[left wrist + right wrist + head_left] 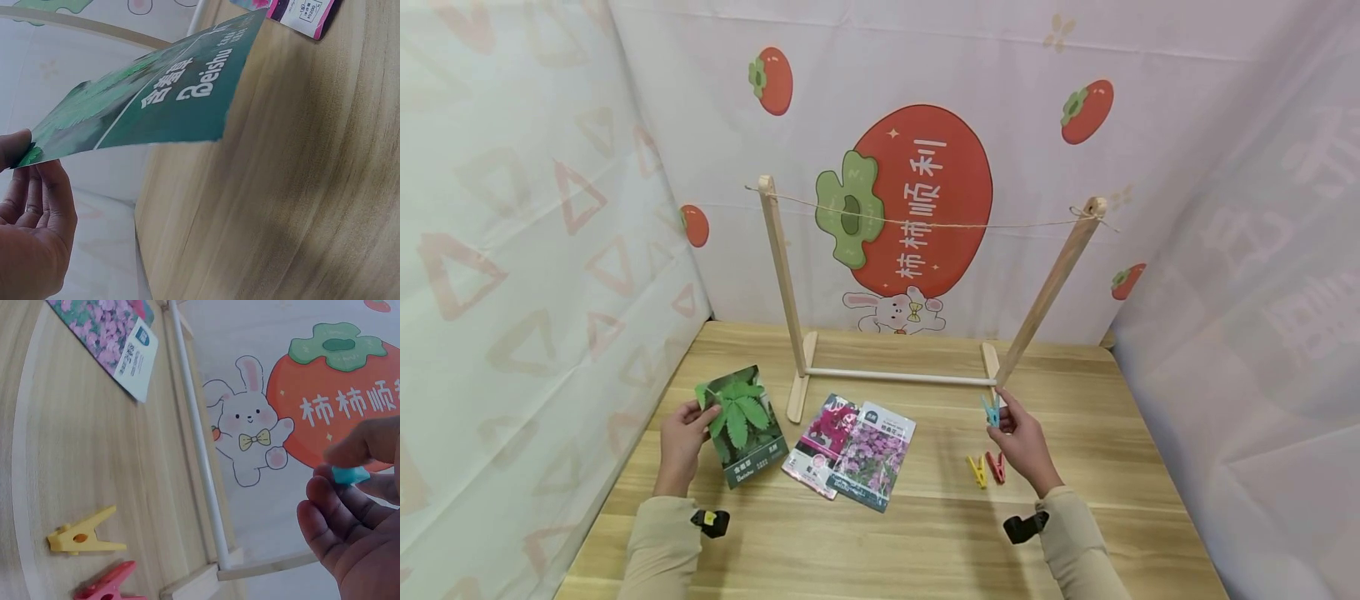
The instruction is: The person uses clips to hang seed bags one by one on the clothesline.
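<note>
My left hand (682,442) pinches the left edge of a dark green seed packet (745,425) with a leaf picture, held up above the table. In the left wrist view the thumb lies over the packet's (144,106) corner, fingers beneath. On the right, my right hand (1024,440) pinches a light blue clothespin (992,411) between thumb and fingers. Most of that clothespin (350,475) is hidden by the fingers in the right wrist view. A yellow clothespin (977,472) and a red clothespin (996,467) lie on the table below this hand.
Two flower seed packets, one pink (823,442) and one purple (872,454), overlap on the wooden table (865,550). Behind them stands a wooden frame with a left post (784,283), a right post (1051,292), a white bottom rod (902,377) and a string (917,223) across the top.
</note>
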`<state>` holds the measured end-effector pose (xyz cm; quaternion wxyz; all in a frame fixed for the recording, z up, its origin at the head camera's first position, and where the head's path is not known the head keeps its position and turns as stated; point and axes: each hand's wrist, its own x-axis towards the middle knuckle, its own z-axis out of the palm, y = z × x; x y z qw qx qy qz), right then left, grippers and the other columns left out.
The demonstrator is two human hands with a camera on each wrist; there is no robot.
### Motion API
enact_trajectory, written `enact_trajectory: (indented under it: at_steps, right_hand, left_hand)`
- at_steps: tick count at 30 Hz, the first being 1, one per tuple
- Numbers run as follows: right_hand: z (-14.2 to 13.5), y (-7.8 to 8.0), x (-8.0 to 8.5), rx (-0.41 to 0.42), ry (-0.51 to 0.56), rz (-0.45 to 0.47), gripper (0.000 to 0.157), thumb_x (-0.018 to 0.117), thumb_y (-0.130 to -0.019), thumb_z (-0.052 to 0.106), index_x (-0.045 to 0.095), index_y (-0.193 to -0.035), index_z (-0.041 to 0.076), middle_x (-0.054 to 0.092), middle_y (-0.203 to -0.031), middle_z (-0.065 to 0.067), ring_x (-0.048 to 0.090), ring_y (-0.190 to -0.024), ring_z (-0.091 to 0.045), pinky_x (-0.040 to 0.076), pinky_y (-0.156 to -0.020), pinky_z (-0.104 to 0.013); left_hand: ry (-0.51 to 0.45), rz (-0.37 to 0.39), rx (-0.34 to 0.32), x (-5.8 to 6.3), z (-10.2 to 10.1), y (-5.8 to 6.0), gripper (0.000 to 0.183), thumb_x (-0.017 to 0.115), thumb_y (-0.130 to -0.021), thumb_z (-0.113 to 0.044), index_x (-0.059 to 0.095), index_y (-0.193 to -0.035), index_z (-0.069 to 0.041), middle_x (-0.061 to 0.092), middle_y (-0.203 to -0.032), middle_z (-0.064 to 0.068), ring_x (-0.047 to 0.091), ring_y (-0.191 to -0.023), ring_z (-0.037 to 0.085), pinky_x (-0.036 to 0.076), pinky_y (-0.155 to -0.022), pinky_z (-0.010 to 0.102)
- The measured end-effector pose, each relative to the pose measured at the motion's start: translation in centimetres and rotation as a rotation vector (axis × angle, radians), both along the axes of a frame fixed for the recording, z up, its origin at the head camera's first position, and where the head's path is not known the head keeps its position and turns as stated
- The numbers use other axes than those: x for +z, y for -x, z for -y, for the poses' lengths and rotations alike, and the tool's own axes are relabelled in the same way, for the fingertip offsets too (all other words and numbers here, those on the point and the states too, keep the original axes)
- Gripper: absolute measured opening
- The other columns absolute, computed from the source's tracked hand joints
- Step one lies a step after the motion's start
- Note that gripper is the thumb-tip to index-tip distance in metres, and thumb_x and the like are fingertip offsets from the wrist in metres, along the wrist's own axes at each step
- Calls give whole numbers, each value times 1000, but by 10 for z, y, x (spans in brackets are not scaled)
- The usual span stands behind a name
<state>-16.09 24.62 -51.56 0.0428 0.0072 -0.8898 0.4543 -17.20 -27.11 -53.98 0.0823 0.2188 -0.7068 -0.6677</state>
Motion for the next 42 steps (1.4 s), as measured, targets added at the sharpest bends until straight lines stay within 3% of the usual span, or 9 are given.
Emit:
enact_trajectory:
  at_steps: [5, 12, 19, 24, 32, 38, 42]
  right_hand:
    - [0, -1, 2, -19, 30, 28, 60, 63, -87, -6, 43, -143, 2, 64, -95, -19, 57, -77, -10, 49, -64, -16]
    - [-2, -1, 1, -49, 76, 59, 56, 71, -89, 10, 47, -138, 1, 67, -89, -16, 57, -71, -3, 48, -63, -18]
    - [0, 1, -1, -106, 107, 31, 47, 69, -90, 10, 52, -132, -1, 67, -82, -17, 55, -62, 0, 47, -58, -17]
    - [-1, 2, -1, -127, 81, 26, 47, 65, -93, 8, 49, -136, -3, 70, -90, -24, 56, -66, 1, 47, -60, -15]
    - [0, 3, 4, -141, 100, 42, 49, 66, -93, 15, 49, -137, 0, 72, -101, -22, 58, -74, 1, 48, -64, -15]
    - [4, 8, 13, -136, 134, 47, 45, 64, -95, 17, 52, -133, -3, 71, -107, -24, 58, -77, 8, 48, -69, -11]
    - [7, 13, 17, -113, 191, 43, 47, 65, -94, 16, 51, -134, -4, 71, -106, -24, 60, -76, 9, 48, -71, -9]
  left_hand:
    - [28, 34, 7, -3, 0, 0, 32, 71, -90, -17, 59, -114, 2, 62, -77, -18, 61, -71, -3, 54, -62, 17]
    - [56, 92, -21, -3, 1, 1, 41, 67, -93, -19, 53, -125, 4, 59, -76, -22, 59, -73, -6, 53, -64, 15]
    - [48, 82, -11, -4, 0, 1, 42, 70, -91, -22, 55, -121, 1, 65, -84, -15, 61, -73, -5, 54, -65, 16]
    - [48, 77, -22, -2, -2, 1, 41, 68, -92, -20, 54, -123, 2, 63, -80, -21, 61, -73, -6, 54, -65, 16]
    - [44, 63, -23, 2, -6, 7, 38, 72, -90, -24, 58, -118, -2, 65, -83, -21, 62, -76, -6, 54, -68, 16]
    - [15, 9, -30, 14, -18, 12, 26, 71, -90, -20, 60, -108, -5, 64, -79, -22, 62, -76, -4, 54, -66, 16]
    - [5, -23, -38, 23, -28, 17, 29, 71, -90, -20, 60, -110, -2, 65, -78, -20, 62, -75, -3, 53, -66, 17]
